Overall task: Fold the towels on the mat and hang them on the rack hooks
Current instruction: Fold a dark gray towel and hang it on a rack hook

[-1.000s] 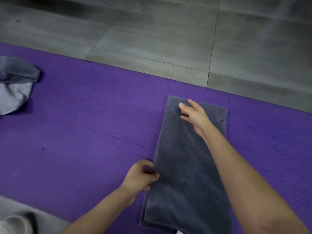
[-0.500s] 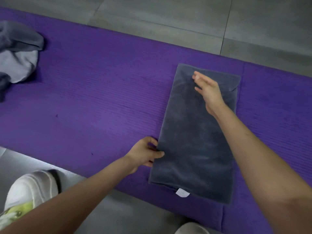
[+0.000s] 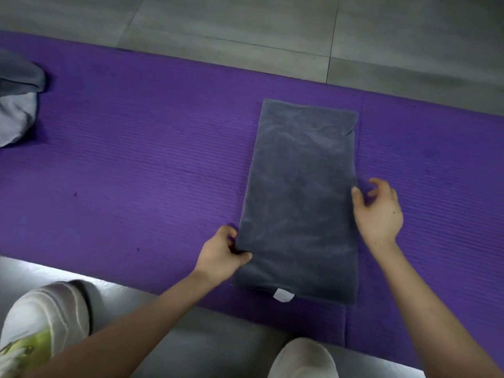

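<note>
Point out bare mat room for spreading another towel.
Widest: the mat between the crumpled towels at far left and the folded towel. A narrower strip lies right of it. Crowded: its near half, left hand and right hand at either edge.

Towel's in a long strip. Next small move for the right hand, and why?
Probably close the right hand on the right edge of the grey towel. The left hand pinches the left edge; the right hand's fingers curl loosely beside the opposite edge, seemingly gripping nothing. With both edges held, the strip could be folded shorter on the purple mat.
</note>
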